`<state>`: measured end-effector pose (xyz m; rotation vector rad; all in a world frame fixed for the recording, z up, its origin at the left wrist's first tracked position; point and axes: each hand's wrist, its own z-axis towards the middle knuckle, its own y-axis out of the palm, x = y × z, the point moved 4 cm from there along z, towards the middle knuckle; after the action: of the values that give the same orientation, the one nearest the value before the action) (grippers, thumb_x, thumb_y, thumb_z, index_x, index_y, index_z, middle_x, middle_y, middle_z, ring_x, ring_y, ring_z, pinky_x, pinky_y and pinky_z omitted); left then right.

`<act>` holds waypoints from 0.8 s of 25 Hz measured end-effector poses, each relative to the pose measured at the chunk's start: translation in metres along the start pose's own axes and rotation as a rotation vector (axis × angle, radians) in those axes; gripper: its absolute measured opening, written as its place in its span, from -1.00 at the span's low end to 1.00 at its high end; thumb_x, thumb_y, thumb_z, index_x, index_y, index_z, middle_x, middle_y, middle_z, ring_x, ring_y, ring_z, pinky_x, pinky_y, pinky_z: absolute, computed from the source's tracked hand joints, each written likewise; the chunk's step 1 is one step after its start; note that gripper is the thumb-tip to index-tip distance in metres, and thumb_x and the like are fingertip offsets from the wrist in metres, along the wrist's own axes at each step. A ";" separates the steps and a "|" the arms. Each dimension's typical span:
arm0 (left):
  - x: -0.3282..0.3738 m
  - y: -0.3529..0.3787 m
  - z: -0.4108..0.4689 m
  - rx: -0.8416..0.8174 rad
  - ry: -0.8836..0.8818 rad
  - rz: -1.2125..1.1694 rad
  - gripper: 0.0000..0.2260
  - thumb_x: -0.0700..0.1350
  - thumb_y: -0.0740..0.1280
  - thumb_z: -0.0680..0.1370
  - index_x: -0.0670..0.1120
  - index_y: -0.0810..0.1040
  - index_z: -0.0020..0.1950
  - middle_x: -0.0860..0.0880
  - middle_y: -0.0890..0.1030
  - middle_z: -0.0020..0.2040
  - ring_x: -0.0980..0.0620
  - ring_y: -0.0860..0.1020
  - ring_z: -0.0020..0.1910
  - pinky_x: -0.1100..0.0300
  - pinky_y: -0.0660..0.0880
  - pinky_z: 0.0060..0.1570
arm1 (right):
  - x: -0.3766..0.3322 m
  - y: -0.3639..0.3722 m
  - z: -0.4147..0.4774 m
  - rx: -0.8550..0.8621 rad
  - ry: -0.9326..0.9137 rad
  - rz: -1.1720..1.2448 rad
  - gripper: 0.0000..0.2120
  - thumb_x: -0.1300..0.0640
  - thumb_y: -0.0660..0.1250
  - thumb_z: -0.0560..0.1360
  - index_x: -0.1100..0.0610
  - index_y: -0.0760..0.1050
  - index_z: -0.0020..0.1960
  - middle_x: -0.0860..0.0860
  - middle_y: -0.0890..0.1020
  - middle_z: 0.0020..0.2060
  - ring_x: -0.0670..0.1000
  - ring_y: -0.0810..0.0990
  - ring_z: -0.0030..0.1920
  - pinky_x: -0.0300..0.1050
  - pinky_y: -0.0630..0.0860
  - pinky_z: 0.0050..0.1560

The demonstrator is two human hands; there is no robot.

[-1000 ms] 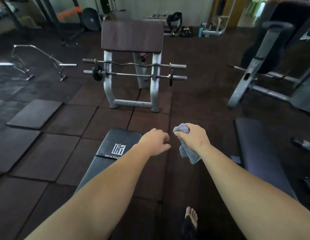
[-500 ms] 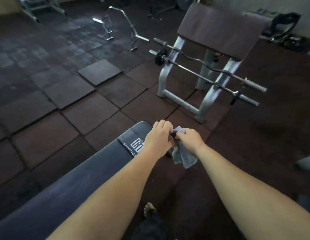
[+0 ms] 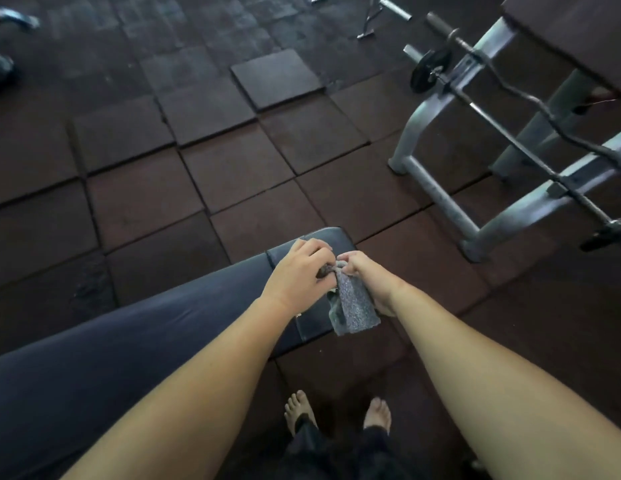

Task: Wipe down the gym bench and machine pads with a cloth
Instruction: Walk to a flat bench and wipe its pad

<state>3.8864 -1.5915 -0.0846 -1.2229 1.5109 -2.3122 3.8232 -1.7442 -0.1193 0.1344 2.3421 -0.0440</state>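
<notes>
A long black padded gym bench (image 3: 136, 344) runs from the lower left to the middle of the view. Over its far end, my left hand (image 3: 297, 275) and my right hand (image 3: 362, 271) both pinch the top edge of a grey speckled cloth (image 3: 354, 306). The cloth hangs down between the hands, just above the bench end. A brown preacher-curl pad (image 3: 579, 32) on a grey frame stands at the upper right.
The grey metal frame (image 3: 437, 188) of the curl machine holds two barbells (image 3: 531, 154) at the right. Dark rubber floor tiles surround the bench, with one raised tile (image 3: 278, 77) beyond. My bare feet (image 3: 337, 415) stand beside the bench at the bottom.
My left hand has come over to the cloth and taken hold of it beside the right hand. The view has swung left and downward, over the bench's end.
</notes>
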 end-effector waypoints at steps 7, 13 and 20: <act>-0.071 0.076 0.014 -0.033 -0.622 -0.440 -0.76 -0.03 0.25 0.41 -0.09 0.67 -0.29 0.19 0.60 -0.22 0.21 0.53 -0.01 0.26 0.52 0.09 | 0.046 -0.018 0.073 -0.173 0.184 0.173 -0.83 -0.10 0.36 0.26 -0.04 0.51 -0.23 -0.03 0.50 -0.23 0.01 0.45 -0.28 -0.09 0.34 -0.26; -0.100 0.137 0.030 0.051 -1.037 -0.786 -0.79 -0.09 0.27 0.49 -0.04 0.34 -0.33 -0.02 0.30 -0.35 -0.01 0.30 -0.35 0.18 0.30 -0.38 | 0.074 -0.063 0.125 -0.327 0.162 0.269 -0.58 -0.20 0.34 0.50 0.08 0.63 0.17 0.11 0.71 0.13 0.13 0.69 0.13 0.08 0.57 0.18; -0.144 0.191 0.028 0.078 -1.231 -0.671 -0.76 0.01 0.46 0.42 0.01 0.40 -0.14 0.00 0.46 -0.23 -0.02 0.47 -0.26 0.04 0.47 -0.20 | 0.089 -0.079 0.206 -0.035 0.014 0.030 -0.86 0.33 0.38 0.58 0.23 0.66 0.11 0.18 0.75 0.02 0.17 0.72 0.03 0.07 0.65 0.04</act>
<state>3.9420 -1.6348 -0.3148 -2.6285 0.5741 -1.1514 3.8994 -1.8305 -0.3278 0.1529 2.3531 0.0127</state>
